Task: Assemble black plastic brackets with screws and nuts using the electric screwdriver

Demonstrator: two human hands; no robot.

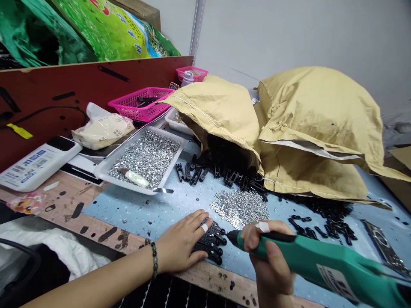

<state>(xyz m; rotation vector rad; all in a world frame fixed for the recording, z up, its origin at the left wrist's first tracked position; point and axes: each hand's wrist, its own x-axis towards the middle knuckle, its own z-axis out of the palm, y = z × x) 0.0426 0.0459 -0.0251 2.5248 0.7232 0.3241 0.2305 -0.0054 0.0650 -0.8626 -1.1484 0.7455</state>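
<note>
My left hand (183, 241) lies over a row of black plastic parts (212, 239) near the table's front edge, fingers stretched out and thumb apart. A white band circles one of its fingers. In my right hand (272, 261) is a green electric screwdriver (324, 261), gripped around its front, with white tape on a finger. Its dark nose points left at the parts, close to their right ends; whether the tip touches them I cannot tell. Just behind lies a pile of small silver screws (252, 205) and nuts (223, 203).
A white tray (105, 175) of silver nuts stands at left, with a pink basket (141, 111) behind it. Paper sacks (221, 98) fill the back, one spilling black parts (237, 177). More black parts (337, 226) and a metal plate (382, 244) lie at right.
</note>
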